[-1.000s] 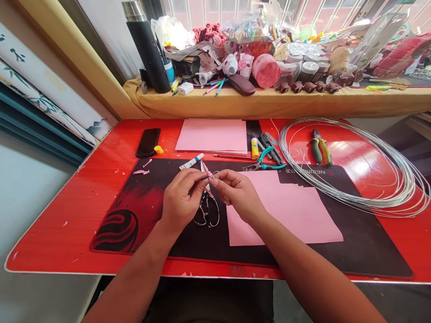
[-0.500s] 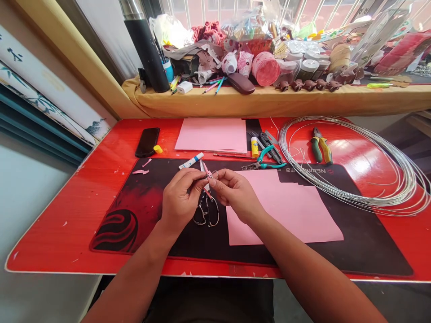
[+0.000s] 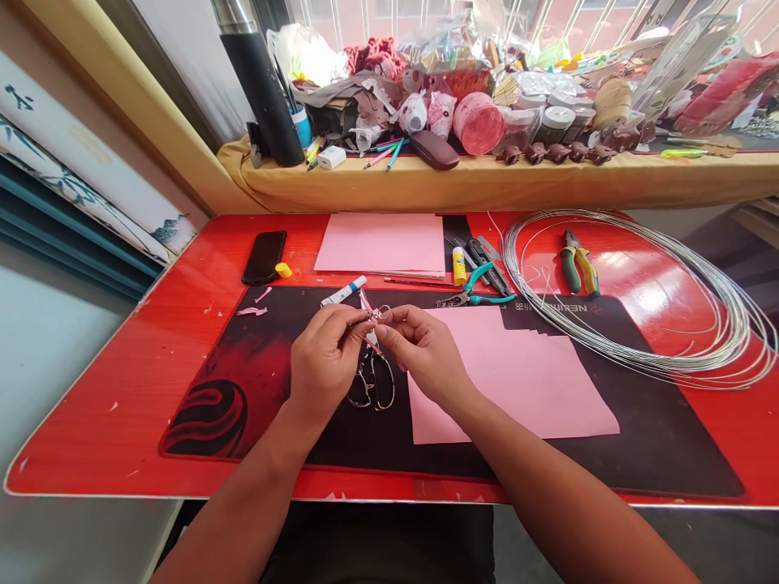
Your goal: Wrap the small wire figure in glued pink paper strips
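Fingertips of my left hand (image 3: 322, 349) pinch a small pink paper piece (image 3: 374, 315) with a thin wire loop (image 3: 383, 311) at its right side. Thumb and forefinger of my right hand (image 3: 429, 349) close on the same small piece from the right. Its exact shape is partly hidden by the fingers. Below the fingertips, a pair of scissors (image 3: 382, 385) lies on the black mat (image 3: 359, 442), handles toward me. A white and blue tube (image 3: 344, 290) lies just beyond my left hand. Pink sheets (image 3: 517, 381) lie under and beside my right wrist.
A wire coil (image 3: 687, 349) and green-yellow pliers (image 3: 581, 264) are at the right. Teal pliers (image 3: 478, 288), a glue stick (image 3: 458, 266) and pink sheets (image 3: 380, 243) lie farther back. A phone (image 3: 264, 257) is back left. Craft items crowd the ledge (image 3: 389, 186).
The fingers of my right hand have shifted slightly around the pink piece, and the wire loop has turned a little. Both hands stay together above the scissors.
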`<state>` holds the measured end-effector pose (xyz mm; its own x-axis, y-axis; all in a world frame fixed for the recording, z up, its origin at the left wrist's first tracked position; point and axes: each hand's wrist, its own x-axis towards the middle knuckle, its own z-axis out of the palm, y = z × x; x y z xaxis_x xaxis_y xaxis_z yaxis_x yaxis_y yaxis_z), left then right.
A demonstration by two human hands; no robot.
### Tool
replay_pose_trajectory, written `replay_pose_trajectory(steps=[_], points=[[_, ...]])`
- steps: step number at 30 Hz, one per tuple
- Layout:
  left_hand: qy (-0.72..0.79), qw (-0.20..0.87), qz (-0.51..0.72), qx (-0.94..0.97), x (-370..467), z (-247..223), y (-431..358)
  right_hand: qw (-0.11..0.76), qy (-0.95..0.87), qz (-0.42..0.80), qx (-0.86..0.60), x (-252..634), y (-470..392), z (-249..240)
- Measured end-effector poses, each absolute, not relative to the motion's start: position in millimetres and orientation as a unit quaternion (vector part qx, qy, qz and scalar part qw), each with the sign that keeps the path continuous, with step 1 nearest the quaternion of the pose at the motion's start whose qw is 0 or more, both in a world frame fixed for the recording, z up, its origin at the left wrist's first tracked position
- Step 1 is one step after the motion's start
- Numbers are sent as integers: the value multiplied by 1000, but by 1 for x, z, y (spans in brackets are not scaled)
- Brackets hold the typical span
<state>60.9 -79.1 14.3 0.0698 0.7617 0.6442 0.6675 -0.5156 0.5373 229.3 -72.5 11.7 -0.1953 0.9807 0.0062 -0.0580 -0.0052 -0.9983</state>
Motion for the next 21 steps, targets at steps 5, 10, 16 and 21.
replay_pose_trajectory(steps=[5,10,16,21], points=[[481,37,471,738,61,14,-80,462,-532,562,-432,229,-72,10],[479,52,470,739,59,14,-79,470,-495,608,-405,229,-70,10],[484,54,465,740,60,14,-79,462,-465,641,-399,229,-69,13],[475,76,468,742,58,16,-79,452,-414,695,-375,229,-69,16]])
